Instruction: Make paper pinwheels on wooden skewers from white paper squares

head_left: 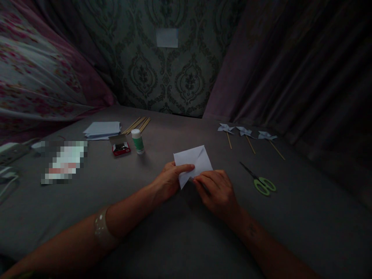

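Observation:
A white square of paper [190, 157] with cut slits is held above the grey cloth. My left hand [171, 179] grips it at the left, thumb lying across its face and fingers beneath. At its lower right edge, my right hand [216, 190] pinches a corner flap between thumb and fingers. Off to the right lie scissors [261, 185] with green handles, blades pointing away to the left. Beyond them rest three paper pinwheels on sticks, the nearest in line being a pinwheel [226, 128] at the left of the row.
A glue stick [138, 142] stands upright beside a small open red box [121, 148]. Behind are wooden sticks [139, 124] and a stack of white paper [102, 130]. At the far left lie a blurred-out flat object [65, 162] and a power strip [13, 153] with cables.

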{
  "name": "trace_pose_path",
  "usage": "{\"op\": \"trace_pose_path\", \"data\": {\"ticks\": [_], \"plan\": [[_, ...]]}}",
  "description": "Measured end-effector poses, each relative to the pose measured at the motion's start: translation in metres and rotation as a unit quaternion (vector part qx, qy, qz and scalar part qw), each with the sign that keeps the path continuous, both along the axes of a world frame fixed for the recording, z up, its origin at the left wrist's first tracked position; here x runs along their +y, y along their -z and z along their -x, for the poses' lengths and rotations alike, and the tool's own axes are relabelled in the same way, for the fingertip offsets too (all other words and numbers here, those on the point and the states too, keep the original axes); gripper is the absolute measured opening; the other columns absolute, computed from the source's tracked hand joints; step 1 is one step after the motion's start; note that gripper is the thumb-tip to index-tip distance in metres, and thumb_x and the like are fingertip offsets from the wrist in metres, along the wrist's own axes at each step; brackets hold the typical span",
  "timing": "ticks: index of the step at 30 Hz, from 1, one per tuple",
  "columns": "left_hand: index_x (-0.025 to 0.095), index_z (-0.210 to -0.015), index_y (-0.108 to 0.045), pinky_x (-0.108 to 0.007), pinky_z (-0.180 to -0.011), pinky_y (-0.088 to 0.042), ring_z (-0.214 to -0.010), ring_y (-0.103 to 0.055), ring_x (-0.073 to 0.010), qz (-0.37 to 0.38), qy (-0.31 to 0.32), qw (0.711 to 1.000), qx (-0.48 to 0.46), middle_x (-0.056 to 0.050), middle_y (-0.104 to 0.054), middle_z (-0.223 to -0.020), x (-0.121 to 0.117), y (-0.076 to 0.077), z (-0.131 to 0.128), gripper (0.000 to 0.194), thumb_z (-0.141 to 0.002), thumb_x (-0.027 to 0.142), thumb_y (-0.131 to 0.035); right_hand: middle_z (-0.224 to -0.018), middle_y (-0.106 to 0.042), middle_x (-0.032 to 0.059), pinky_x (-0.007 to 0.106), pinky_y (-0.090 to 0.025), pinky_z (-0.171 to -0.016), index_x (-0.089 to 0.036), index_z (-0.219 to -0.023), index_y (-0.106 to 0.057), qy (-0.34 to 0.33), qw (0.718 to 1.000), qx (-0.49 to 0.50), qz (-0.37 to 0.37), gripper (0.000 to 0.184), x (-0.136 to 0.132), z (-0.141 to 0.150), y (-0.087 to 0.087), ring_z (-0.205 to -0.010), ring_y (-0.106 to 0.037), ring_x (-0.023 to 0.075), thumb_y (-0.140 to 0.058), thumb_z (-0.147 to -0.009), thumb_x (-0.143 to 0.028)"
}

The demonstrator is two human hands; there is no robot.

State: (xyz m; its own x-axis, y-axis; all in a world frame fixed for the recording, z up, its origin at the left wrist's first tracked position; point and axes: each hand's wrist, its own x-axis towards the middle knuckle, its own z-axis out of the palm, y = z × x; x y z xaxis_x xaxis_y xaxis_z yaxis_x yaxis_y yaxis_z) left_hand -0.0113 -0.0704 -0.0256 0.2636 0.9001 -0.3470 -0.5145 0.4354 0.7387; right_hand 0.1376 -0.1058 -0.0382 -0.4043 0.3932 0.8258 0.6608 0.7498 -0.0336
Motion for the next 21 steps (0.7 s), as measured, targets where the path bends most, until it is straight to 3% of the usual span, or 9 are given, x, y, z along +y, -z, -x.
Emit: {"op": "trace_pose_path", "data": {"ticks": [13,21], "plan": [[0.008,-0.076,-0.071,-0.025,-0.062,-0.052,-0.061,-0.065,-0.0159,0.004,-0.029,0.999,0.035,-0.009,-0.072,-0.072,0.012,0.012,0.006,0.014,-0.062,0.006,-0.074,-0.084,-0.070,0.0064,0.030,-0.044,-0.072,-0.014,-0.095,-0.063,-0.010,0.998,-0.063,0.019,0.012,0.008,-0.002,0.011,-0.078,-0.063,0.0157,-0.052,-0.091,-0.011],[0.009,-0.075,-0.070,-0.023,-0.059,-0.046,-0.061,-0.061,-0.0134,-0.038,-0.027,0.996,0.081,-0.008,-0.070,-0.072,0.018,0.021,0.007,0.027,-0.067,0.033,-0.079,-0.087,-0.069,0.0077,0.032,-0.042,-0.073,-0.014,-0.095,-0.062,0.035,0.993,-0.091,0.061,0.016,0.013,-0.007,0.016,-0.079,-0.062,0.0171,-0.046,-0.093,-0.011]]}}
